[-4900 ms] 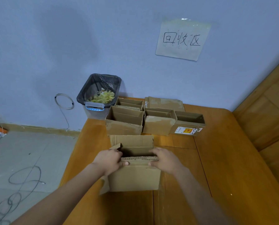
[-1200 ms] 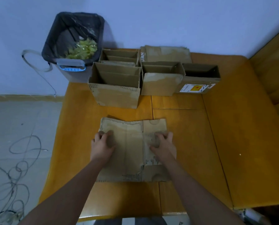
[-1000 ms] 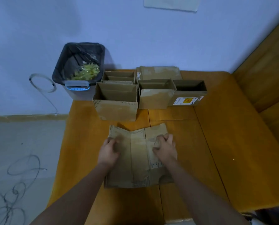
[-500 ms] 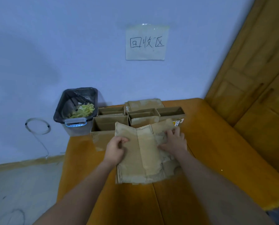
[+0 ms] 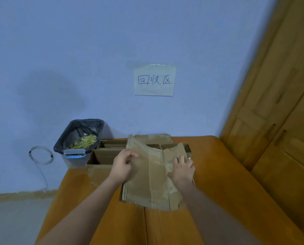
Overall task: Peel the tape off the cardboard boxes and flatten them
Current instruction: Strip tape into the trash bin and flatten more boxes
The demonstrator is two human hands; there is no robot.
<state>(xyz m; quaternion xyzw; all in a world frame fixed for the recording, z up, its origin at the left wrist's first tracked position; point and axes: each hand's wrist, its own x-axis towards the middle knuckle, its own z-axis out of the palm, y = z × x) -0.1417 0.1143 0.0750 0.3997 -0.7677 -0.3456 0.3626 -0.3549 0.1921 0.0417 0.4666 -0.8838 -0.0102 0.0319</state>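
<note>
A flattened brown cardboard box (image 5: 147,181) is lifted off the wooden table (image 5: 218,191), tilted up towards the wall. My left hand (image 5: 122,167) pinches its left edge. My right hand (image 5: 182,169) grips its right part, fingers spread over the face. Behind it stand several open cardboard boxes (image 5: 101,157) in rows at the table's far end, partly hidden by the held sheet. A flat cardboard piece (image 5: 154,137) lies against the wall behind them.
A black-lined bin (image 5: 79,137) with yellow-green tape scraps stands left of the table's far corner. A paper sign (image 5: 154,80) hangs on the blue wall. A wooden cabinet (image 5: 280,121) rises on the right. A cable loop (image 5: 40,155) hangs at the left.
The box went from standing open to pressed flat on the table. Both hands then lifted the flat sheet and carried it towards the boxes at the back.
</note>
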